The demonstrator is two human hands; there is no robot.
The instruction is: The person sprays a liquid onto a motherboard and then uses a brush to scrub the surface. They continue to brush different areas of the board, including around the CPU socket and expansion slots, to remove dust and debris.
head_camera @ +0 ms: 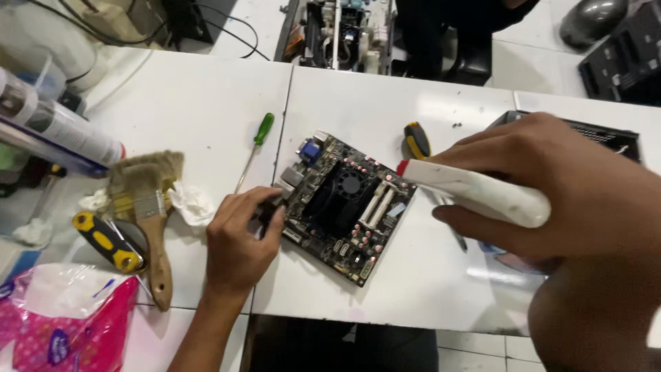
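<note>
This is an electronics repair bench, a workshop. A bare circuit board [346, 205] with a black fan lies in the middle of the white table [200, 96]. Screwdrivers lie scattered about: a green-handled one [255, 146] to the left of the board, a yellow-and-black one [416, 140] beyond it. A worn paintbrush [150, 213] rests on the left beside crumpled wipes [191, 204], with spray cans [58, 131] at the far left. Across the far edge stands what looks like an opened-up machine [341, 31], though the view cuts it off. Cables [227, 34] trail there too.

Left hand [237, 238] steadies circuit board [342, 200]; right hand [564, 186] holds white bottle [475, 194].
</note>
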